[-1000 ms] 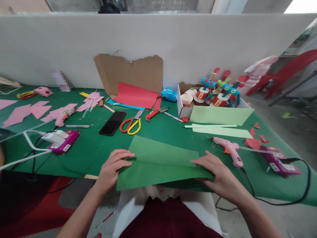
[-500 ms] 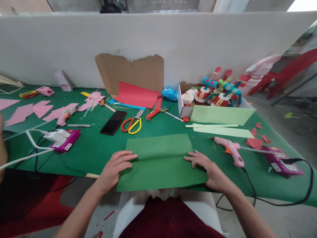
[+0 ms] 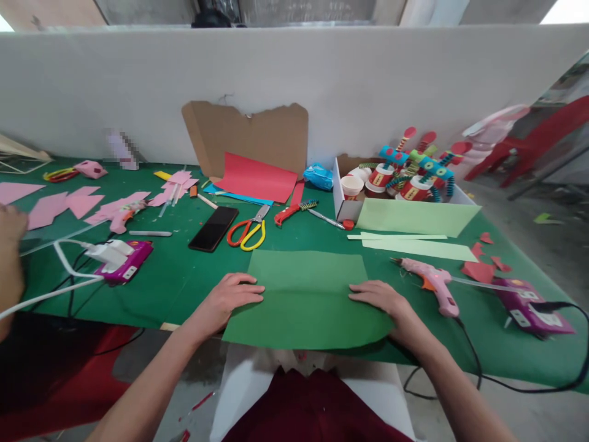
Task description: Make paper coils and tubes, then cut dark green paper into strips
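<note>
Nearest to where I stand, at the bottom middle of the frame, is a lap in dark red clothing (image 3: 304,411). Just above it, in the lower middle, a green sheet (image 3: 304,316) lies with its near edge about level with the front of the green table (image 3: 179,294), a faint crosswise line along it. The left hand (image 3: 234,299) holds its left side and the right hand (image 3: 378,298) its right, fingers flat on top; both thumbs are hidden, so how tightly they grip I cannot tell.

In the lower right, a pink glue gun (image 3: 435,285) lies near the right hand, pointing left, a purple power strip (image 3: 534,310) beyond it. At the left edge, another person's hand (image 3: 13,224) shows (only partly, cut off by the frame).

Past the sheet, in the middle, a dark phone (image 3: 214,228) lies just beside scissors (image 3: 248,233) with one orange and one yellow handle. Pale green strips (image 3: 418,247) lie right of centre, before an open box (image 3: 341,199) of cups and colourful figures. Farther back, a red sheet (image 3: 257,178) leans against brown cardboard (image 3: 257,135), before a pale partition (image 3: 294,67) spanning the upper frame.
</note>
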Demonstrator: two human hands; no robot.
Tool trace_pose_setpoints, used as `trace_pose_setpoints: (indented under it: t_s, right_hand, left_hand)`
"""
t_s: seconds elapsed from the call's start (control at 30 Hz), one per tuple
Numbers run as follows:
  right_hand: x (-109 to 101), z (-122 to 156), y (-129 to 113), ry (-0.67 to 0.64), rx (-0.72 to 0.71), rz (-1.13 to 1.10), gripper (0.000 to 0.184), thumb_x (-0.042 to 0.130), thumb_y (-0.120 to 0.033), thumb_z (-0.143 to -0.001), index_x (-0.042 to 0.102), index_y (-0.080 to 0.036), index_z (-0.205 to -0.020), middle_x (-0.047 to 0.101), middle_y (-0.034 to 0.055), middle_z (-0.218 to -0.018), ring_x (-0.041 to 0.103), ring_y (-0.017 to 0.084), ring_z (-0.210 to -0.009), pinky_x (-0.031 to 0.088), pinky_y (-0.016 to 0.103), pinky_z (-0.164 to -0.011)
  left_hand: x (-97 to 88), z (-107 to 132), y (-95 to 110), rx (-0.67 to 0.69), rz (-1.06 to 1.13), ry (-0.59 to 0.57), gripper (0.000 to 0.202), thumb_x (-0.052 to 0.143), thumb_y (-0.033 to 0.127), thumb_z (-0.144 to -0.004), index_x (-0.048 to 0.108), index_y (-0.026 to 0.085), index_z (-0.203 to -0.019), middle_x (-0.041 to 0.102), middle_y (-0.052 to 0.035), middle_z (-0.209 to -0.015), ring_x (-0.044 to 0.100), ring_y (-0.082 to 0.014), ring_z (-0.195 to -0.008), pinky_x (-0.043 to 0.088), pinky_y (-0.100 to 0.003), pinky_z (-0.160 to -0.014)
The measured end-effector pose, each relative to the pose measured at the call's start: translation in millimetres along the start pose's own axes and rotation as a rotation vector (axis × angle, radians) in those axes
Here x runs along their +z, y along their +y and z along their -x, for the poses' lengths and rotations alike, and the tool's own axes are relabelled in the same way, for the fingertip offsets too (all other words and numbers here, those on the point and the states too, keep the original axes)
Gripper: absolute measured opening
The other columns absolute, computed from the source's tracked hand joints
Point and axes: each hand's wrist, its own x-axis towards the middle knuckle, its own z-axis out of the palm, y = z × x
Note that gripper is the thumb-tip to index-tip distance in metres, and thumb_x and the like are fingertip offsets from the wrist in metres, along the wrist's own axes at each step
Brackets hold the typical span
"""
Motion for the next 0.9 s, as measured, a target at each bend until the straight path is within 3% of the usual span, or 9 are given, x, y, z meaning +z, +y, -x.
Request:
trace_pose_setpoints:
  t_s: [0.1, 0.2, 0.33, 0.47, 0.63, 0.77, 0.9]
  right_hand:
    - [0, -1, -2, 0.047, 0.050, -0.032, 0.026, 0.050, -0.021, -0.085, 0.070, -0.022, -0.103, 0.073, 0.0094, -0.104, 0.066, 0.023, -0.097, 0.052, 0.040, -0.085]
    - [2, -5, -5, 0.116, 0.258, 0.004, 0.023, 0.050, -0.035, -0.090, 0.069, -0.023, -0.089, 0.074, 0.0069, -0.087, 0.067, 0.022, -0.081, 0.053, 0.034, -0.073]
    - [5, -13, -8, 0.173, 0.544, 0.133, 0.043, 0.047, -0.055, -0.088, 0.052, -0.023, -0.061, 0.063, 0.0040, -0.063, 0.060, 0.021, -0.061, 0.047, 0.030, -0.058]
    - [6, -22, -10, 0.120, 0.644, 0.257, 0.041, 0.050, -0.048, -0.087, 0.036, -0.024, -0.057, 0.055, 0.0005, -0.056, 0.053, 0.018, -0.054, 0.037, 0.027, -0.055]
    - [6, -28, -10, -0.002, 0.693, 0.335, 0.029, 0.053, -0.037, -0.085, 0.040, -0.023, -0.063, 0.055, -0.0014, -0.058, 0.052, 0.016, -0.054, 0.031, 0.025, -0.053]
    - [8, -28, -12, 0.009, 0.731, 0.406, 0.034, 0.050, -0.043, -0.088, 0.041, -0.023, -0.063, 0.055, -0.0006, -0.057, 0.052, 0.017, -0.053, 0.028, 0.025, -0.051]
    - [12, -28, -15, 0.019, 0.724, 0.478, 0.027, 0.050, -0.040, -0.089, 0.047, -0.023, -0.068, 0.060, 0.0010, -0.063, 0.056, 0.018, -0.058, 0.027, 0.025, -0.051]
  left_hand:
    - [-2.0, 0, 0, -0.047, 0.091, 0.033, 0.035, 0.040, 0.038, -0.096, 0.072, 0.023, -0.099, 0.074, -0.0084, -0.101, 0.063, -0.0191, -0.097, 0.050, -0.035, -0.084]
    - [-5.2, -6, 3, -0.232, 0.109, 0.044, 0.035, 0.045, 0.044, -0.093, 0.071, 0.021, -0.087, 0.072, -0.0059, -0.086, 0.062, -0.0172, -0.083, 0.050, -0.028, -0.074]
    - [-6.3, -23, 7, -0.580, -0.092, 0.006, 0.040, 0.048, 0.047, -0.089, 0.059, 0.019, -0.062, 0.062, -0.0017, -0.067, 0.056, -0.0147, -0.063, 0.041, -0.025, -0.060]
    - [-5.8, -43, 14, -0.725, -0.318, -0.121, 0.038, 0.048, 0.044, -0.090, 0.052, 0.020, -0.061, 0.057, -0.0009, -0.060, 0.053, -0.0157, -0.058, 0.033, -0.025, -0.057]
    - [-3.8, -58, 25, -0.786, -0.512, -0.289, 0.033, 0.042, 0.040, -0.094, 0.060, 0.020, -0.074, 0.066, -0.0062, -0.071, 0.061, -0.0208, -0.069, 0.032, -0.027, -0.058]
    - [-1.0, -60, 30, -0.735, -0.640, -0.317, 0.036, 0.035, 0.037, -0.096, 0.064, 0.019, -0.082, 0.069, -0.0102, -0.080, 0.065, -0.0236, -0.080, 0.038, -0.029, -0.065]
    - [0.2, -60, 30, -0.701, -0.662, -0.332, 0.039, 0.033, 0.035, -0.096, 0.065, 0.018, -0.082, 0.070, -0.0111, -0.080, 0.066, -0.0244, -0.082, 0.041, -0.031, -0.068]
